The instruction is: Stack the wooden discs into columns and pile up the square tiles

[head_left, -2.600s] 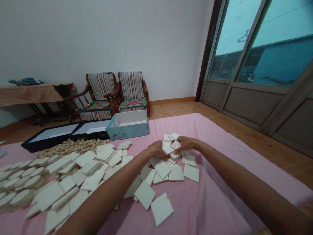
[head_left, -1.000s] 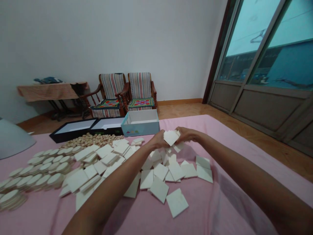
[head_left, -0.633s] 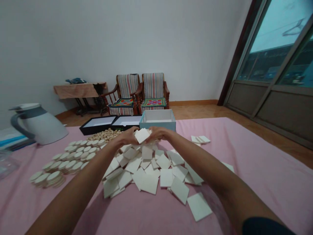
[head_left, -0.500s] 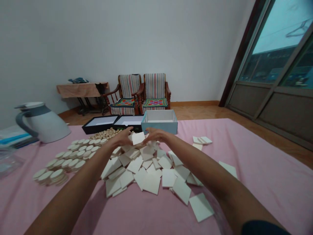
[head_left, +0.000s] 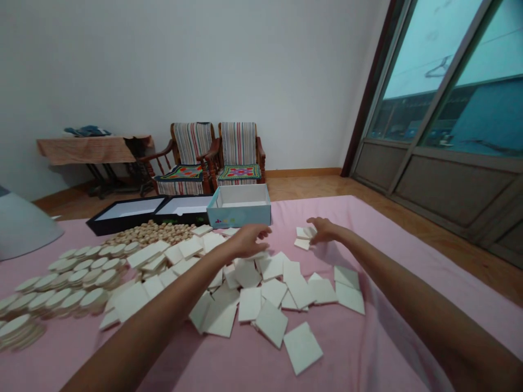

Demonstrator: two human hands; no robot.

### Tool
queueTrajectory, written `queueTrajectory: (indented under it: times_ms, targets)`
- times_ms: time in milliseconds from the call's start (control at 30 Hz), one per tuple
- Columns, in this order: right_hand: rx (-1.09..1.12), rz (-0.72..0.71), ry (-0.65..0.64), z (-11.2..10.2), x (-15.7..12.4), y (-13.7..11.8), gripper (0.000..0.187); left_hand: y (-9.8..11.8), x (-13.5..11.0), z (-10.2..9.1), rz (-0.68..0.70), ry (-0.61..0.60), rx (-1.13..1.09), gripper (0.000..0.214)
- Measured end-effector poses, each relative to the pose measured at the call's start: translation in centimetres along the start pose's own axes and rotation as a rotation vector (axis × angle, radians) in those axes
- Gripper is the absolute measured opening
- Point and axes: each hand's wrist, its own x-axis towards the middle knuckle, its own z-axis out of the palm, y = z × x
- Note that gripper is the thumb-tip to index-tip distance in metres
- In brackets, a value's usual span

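My left hand hovers over the middle of a wide heap of thin, pale square tiles. Its fingers are spread apart with nothing held between them. To the right, my right hand reaches to a small separate group of pale tiles. The index finger is stretched out and the hand is open around the right side of that group, partly covering it. Whether the fingertips press on the tiles is hard to see. More square tiles lie near my right forearm.
Round pale discs stand in stacked rows at left, near a mound of small wooden pieces. Behind are black trays and a light-blue box. A grey jug sits at the far left on the pink cloth.
My hands have parted from around a white tile at the heap's back. The right hand has moved right to the small tile group; the view has turned right. The heap is spread wider.
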Motion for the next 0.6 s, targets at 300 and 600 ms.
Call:
queueTrajectory:
  times_ms: [300,600]
  targets:
    - [-0.195,-0.077,-0.063,1.0,1.1,1.5,0.068,4.1,11.7,8.2,-0.064,-0.095,0.151,0.08]
    - [-0.265,-0.09,0.0,2.0,-0.8,2.0,0.056,6.0,12.2,9.4,-0.179,-0.131,0.222,0.079]
